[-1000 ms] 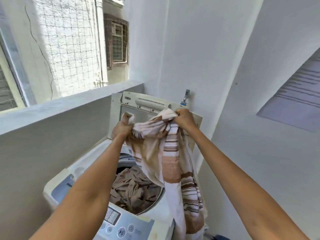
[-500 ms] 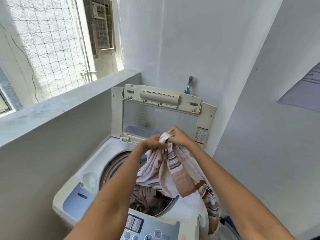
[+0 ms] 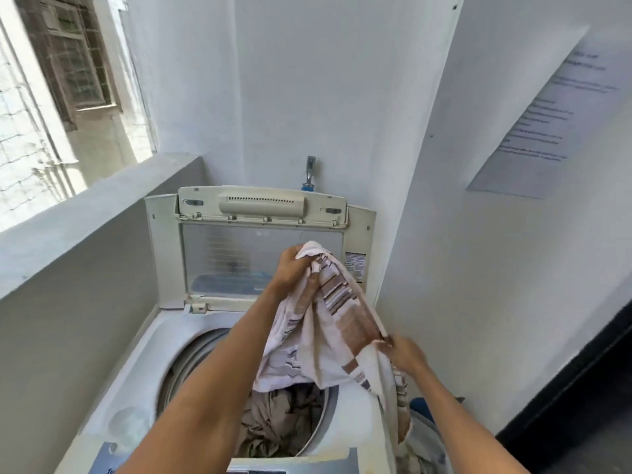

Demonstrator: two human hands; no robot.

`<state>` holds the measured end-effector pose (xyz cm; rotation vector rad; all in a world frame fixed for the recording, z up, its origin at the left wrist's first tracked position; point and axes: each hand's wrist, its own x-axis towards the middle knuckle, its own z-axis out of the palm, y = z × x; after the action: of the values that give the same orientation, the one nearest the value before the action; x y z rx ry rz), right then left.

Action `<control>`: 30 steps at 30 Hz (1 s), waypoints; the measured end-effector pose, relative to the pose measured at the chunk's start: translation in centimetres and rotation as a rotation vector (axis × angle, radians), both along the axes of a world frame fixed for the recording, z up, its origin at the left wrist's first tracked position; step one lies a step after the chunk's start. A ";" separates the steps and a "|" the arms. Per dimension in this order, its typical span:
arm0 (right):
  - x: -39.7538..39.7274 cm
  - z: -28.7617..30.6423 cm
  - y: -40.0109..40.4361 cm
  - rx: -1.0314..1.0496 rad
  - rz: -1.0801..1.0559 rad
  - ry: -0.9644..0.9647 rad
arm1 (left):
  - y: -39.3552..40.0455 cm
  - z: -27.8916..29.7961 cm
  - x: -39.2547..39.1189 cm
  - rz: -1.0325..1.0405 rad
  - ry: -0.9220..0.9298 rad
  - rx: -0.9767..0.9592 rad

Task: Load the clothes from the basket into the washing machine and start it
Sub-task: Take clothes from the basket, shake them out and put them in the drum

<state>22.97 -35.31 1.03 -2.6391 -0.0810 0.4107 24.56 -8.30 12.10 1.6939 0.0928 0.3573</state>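
Brown clothes (image 3: 280, 422) in drum (image 3: 178, 371), perhaps half-full

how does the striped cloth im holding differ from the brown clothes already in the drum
The striped cloth is pale with brown bands; the brown clothes are one plain tan colour. The striped cloth is held up, stretched between the left hand and right hand; the brown clothes lie crumpled and untouched. The striped cloth hangs partly outside, trailing over the washer's right edge; the brown clothes sit wholly inside the drum. Both are soft laundry.
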 end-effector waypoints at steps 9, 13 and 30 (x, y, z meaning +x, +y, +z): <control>2.8 18.9 4.9 0.277 -0.138 -0.481 | 7.8 4.2 0.2 0.234 -0.142 -0.200; 3.4 29.4 9.4 0.530 -0.039 -0.736 | 10.3 4.7 -1.4 0.147 -0.039 -0.017; 3.4 21.0 17.6 0.350 0.300 -0.350 | 5.6 5.4 -2.8 -0.284 0.237 0.072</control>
<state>26.32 -17.68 22.02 -2.3236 -0.6087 0.0182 21.75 -2.69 17.52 1.7870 0.0124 -0.0535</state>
